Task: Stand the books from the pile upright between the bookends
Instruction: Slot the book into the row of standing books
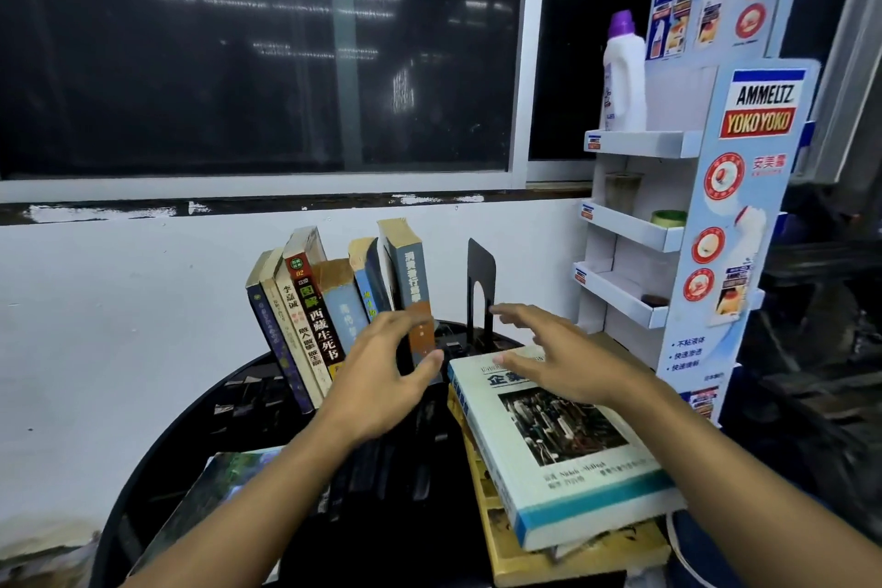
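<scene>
Several books (312,301) stand leaning leftward at the back of a round black table (143,468). The rightmost, a grey-and-orange book (411,275), stands nearly upright. A black bookend (481,282) stands to its right with a gap between them. My left hand (382,377) hovers in front of the grey-and-orange book, fingers loosely spread, holding nothing. My right hand (549,353) hangs open above the pile, over a white-and-teal book (572,458) that lies flat on a yellow book (549,554). A left bookend is not visible.
A green-covered book (224,487) lies flat at the table's near left. A cardboard display rack (668,224) with a white bottle (623,72) stands close on the right. A white wall and dark window are behind the table.
</scene>
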Demonstrator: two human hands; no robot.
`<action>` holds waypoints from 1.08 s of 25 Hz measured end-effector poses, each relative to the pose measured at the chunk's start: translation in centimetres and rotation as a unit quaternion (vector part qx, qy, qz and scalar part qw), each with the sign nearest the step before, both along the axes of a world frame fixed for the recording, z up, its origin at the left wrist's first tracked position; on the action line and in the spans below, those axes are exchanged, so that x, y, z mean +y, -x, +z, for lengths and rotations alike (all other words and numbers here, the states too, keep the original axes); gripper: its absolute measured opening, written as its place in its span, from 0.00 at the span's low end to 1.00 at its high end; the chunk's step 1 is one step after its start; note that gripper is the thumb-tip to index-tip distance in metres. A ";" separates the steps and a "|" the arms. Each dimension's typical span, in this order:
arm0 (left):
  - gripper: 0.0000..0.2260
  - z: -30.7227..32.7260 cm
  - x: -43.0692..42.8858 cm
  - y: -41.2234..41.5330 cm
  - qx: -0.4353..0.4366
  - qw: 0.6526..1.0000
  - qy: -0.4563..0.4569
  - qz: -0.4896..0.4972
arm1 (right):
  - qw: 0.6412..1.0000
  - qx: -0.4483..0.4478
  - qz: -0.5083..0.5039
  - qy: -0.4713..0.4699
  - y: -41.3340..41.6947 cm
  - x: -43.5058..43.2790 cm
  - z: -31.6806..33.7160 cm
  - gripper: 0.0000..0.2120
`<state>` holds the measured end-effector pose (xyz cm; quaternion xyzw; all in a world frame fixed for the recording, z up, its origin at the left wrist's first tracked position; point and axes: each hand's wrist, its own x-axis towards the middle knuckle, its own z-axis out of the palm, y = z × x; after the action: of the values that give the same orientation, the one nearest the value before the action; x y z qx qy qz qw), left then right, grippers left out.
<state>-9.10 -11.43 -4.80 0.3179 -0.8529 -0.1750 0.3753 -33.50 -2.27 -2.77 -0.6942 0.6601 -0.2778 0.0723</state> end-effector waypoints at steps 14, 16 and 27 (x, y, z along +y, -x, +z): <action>0.29 -3.4 4.5 4.2 -0.077 0.990 -0.121 -0.011 | 0.992 0.050 -0.074 -0.083 4.9 6.8 -2.3 0.30; 0.30 -3.8 4.8 4.5 -0.096 0.987 -0.131 -0.012 | 0.991 0.053 -0.078 -0.096 5.2 6.8 -2.8 0.32; 0.40 -4.4 4.2 4.7 -0.046 0.971 -0.232 -0.033 | 0.989 -0.020 -0.115 -0.095 5.4 6.8 -4.3 0.36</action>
<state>-13.81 -7.26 -9.17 0.3755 -0.8154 -0.3660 0.2453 -38.87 4.49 -7.11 -0.5981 0.7573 -0.2340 0.1185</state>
